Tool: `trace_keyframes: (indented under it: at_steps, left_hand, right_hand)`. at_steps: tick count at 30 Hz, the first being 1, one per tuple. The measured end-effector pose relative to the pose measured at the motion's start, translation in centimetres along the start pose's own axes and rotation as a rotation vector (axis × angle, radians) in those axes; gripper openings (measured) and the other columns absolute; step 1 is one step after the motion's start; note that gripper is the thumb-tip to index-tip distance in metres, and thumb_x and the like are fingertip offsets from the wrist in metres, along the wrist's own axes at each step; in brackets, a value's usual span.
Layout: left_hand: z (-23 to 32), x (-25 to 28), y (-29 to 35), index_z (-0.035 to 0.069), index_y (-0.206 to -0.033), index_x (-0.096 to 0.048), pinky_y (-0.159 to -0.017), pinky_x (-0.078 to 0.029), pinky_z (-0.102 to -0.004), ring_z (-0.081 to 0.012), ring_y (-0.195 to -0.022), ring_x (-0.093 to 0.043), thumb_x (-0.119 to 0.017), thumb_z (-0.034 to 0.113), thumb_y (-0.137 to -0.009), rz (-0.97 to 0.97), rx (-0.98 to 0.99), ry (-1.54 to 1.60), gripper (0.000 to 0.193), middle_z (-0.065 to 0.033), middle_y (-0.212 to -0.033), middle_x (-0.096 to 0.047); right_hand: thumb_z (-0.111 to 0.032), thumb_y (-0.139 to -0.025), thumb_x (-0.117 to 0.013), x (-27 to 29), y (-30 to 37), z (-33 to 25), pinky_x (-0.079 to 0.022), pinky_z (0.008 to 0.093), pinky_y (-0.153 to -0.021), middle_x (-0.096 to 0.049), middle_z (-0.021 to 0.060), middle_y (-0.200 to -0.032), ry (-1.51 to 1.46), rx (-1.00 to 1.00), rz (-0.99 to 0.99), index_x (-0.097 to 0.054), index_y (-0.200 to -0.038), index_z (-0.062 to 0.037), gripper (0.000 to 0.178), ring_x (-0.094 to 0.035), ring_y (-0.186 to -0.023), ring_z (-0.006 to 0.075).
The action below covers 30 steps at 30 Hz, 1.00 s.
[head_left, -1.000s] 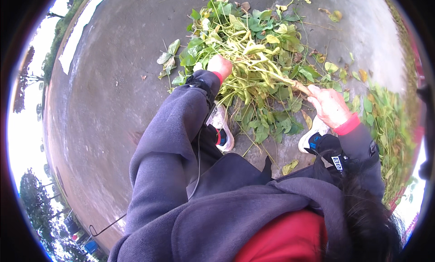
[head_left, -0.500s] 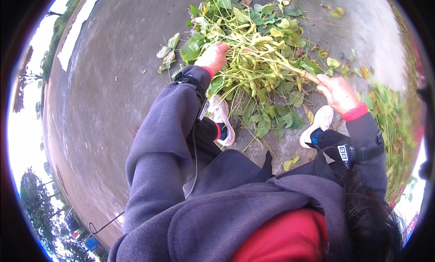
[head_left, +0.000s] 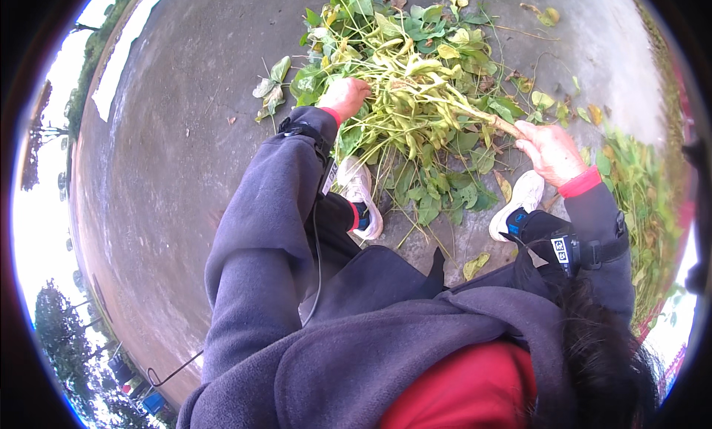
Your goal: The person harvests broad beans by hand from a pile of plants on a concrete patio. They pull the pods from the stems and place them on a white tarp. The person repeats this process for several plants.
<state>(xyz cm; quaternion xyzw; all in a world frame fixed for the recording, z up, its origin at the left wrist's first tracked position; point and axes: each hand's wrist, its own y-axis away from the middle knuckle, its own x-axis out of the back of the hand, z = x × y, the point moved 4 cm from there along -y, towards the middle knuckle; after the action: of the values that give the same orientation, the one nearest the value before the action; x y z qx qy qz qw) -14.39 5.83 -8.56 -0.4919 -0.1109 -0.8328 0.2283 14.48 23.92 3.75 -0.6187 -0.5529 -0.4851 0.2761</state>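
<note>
A soybean plant (head_left: 415, 125) thick with green pods lies sideways over a heap of leaves. My right hand (head_left: 550, 152) is closed around the bare brown end of its stem, at the right. On the plant's left side my left hand (head_left: 345, 97) has its fingers drawn together among the thin leaf stalks; what they pinch is hidden. Loose green leaves (head_left: 430, 203) lie on the ground beneath and in front of the plant, and more leaves (head_left: 360, 6) are piled beyond it.
My two white shoes (head_left: 356, 188) stand at the near edge of the heap. More leafy plants (head_left: 638, 214) lie along the right. Grey concrete ground (head_left: 170, 154) stretches to the left. A few yellow leaves (head_left: 475, 266) are scattered about. A cable (head_left: 319, 258) hangs by my left sleeve.
My left hand has shifted slightly toward the left and nearer to me, at the plant's edge. My right hand keeps its hold on the stem, almost unmoved.
</note>
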Motion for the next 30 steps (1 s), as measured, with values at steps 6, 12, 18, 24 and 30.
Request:
trace_keyframes:
  at_steps: [6,12,18,24,30]
  left_hand:
    - [0.9,0.7,-0.5,0.007,-0.07,-0.063,-0.062,-0.046,-0.0374,-0.031,-0.067,-0.058,-0.052,0.018,-0.067,0.015,0.249,-0.227,0.015,-0.0157,-0.069,-0.059]
    - [-0.6,-0.3,-1.4,0.0,-0.064,-0.06,-0.066,-0.046,-0.0379,-0.0332,-0.069,-0.058,-0.05,0.018,-0.063,0.094,0.414,-0.173,0.02,-0.021,-0.069,-0.058]
    - [-6.7,3.1,-1.1,0.0,-0.075,-0.063,-0.061,-0.046,-0.036,-0.0274,-0.071,-0.06,-0.043,0.013,-0.073,-0.073,0.394,-0.598,0.023,-0.0177,-0.075,-0.06]
    - [-0.6,2.3,-0.8,0.001,-0.083,-0.06,-0.078,-0.043,-0.037,-0.0327,-0.092,-0.054,-0.053,0.016,-0.071,0.017,0.488,-0.366,0.02,-0.0186,-0.096,-0.056]
    - [5.9,0.2,-2.0,0.008,-0.079,-0.063,-0.066,-0.044,-0.0372,-0.0306,-0.073,-0.056,-0.056,0.018,-0.071,-0.101,0.029,-0.268,0.015,-0.0128,-0.078,-0.059]
  right_hand:
    - [-0.012,-0.076,-0.054,0.0,0.3,-0.8,-0.038,0.0379,-0.054,-0.052,0.019,-0.067,0.003,0.007,0.037,-0.053,-0.093,-0.0033,0.019,-0.051,-0.063,0.0346]
    - [-0.016,-0.079,-0.051,-0.1,0.7,-2.7,-0.039,0.0411,-0.051,-0.051,0.0173,-0.061,0.037,0.103,0.116,-0.049,-0.086,-0.0035,0.015,-0.052,-0.058,0.0348]
    - [-0.014,-0.079,-0.051,0.5,1.6,-2.2,-0.039,0.0411,-0.05,-0.051,0.0163,-0.062,0.06,0.087,0.107,-0.048,-0.089,-0.0032,0.015,-0.052,-0.059,0.0341]
    - [-0.013,-0.078,-0.051,0.0,0.9,-2.0,-0.039,0.0414,-0.05,-0.05,0.0157,-0.06,0.123,0.12,0.107,-0.047,-0.088,-0.0033,0.014,-0.052,-0.058,0.0335]
    - [-0.014,-0.079,-0.051,-0.3,1.2,-1.9,-0.039,0.0412,-0.05,-0.05,0.0153,-0.06,0.159,0.146,0.099,-0.047,-0.088,-0.0029,0.015,-0.052,-0.057,0.0331]
